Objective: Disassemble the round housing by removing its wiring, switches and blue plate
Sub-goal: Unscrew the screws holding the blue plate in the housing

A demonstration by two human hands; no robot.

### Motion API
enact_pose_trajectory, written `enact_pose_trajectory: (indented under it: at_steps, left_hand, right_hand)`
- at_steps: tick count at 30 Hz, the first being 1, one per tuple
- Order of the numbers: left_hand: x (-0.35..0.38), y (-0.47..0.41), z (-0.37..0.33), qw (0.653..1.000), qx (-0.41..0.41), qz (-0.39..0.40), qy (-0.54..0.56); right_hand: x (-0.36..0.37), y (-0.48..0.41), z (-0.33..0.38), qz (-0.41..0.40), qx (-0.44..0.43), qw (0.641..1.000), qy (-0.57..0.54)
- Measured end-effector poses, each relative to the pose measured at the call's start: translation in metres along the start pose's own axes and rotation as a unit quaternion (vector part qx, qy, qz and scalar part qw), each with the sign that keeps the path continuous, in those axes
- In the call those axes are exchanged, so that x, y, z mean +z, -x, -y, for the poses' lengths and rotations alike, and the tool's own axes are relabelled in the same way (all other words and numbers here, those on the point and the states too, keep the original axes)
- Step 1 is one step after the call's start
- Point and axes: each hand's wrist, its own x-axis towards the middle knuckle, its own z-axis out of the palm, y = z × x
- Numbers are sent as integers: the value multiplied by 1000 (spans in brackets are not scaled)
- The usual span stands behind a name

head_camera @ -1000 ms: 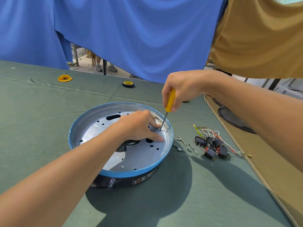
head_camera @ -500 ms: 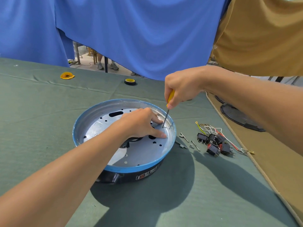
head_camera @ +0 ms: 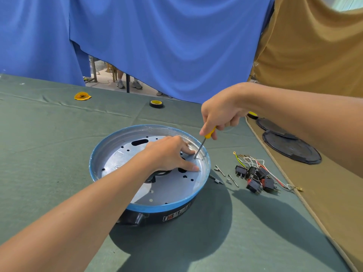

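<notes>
1. The surface point(head_camera: 59, 144) is covered with a green cloth. The left forearm crosses it from the lower left corner toward the centre.
2. The round housing point(head_camera: 157, 215) stands on the surface at centre, with its black side wall and a printed label facing the camera. The blue plate point(head_camera: 172, 190) sits on top of it, blue at the rim and silver and perforated inside.
3. The left hand point(head_camera: 169, 154) lies palm down on the inside of the plate. Its fingers are straight and spread, and its thumb and forefinger press flat on the metal at either side of the tool tip.
4. Loose screws point(head_camera: 220, 170) lie on the surface just beside the right edge of the housing. Farther right lies a cluster of black switches point(head_camera: 255, 177), with the wiring point(head_camera: 253, 160) attached. Both are apart from the housing.
5. The screwdriver point(head_camera: 203, 143) stands tilted, with its tip on the plate near the right rim. The right hand point(head_camera: 222, 112) grips its yellow handle from above, fingers curled round it.
6. A tan mat point(head_camera: 334, 193) borders the surface on the right and carries two black discs point(head_camera: 290, 148).
7. A tape roll point(head_camera: 156, 104) with a yellow core and a flat yellow object point(head_camera: 82, 96) lie near the far edge of the surface, well apart from each other.
8. A blue curtain point(head_camera: 157, 46) hangs behind the surface, with a tan cloth point(head_camera: 314, 46) to its right.
</notes>
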Motion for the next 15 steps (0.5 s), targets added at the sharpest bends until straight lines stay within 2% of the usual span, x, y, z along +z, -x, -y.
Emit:
enact_pose_trajectory:
  at_steps: [4, 6, 11, 15]
  left_hand:
    - [0, -1, 0, 1000, 0, -2, -2]
    - [1, -1, 0, 1000, -2, -4, -6]
    - [1, 2, 0, 1000, -4, -8, -6]
    - [1, 1, 1, 1000, 6, -4, -8]
  right_hand:
    - [3, 6, 7, -76, -68, 977, 188]
    - [4, 9, 2, -109, -100, 962, 228]
    - [7, 11, 0, -166, -128, 963, 170]
    - [8, 9, 4, -168, -118, 974, 96]
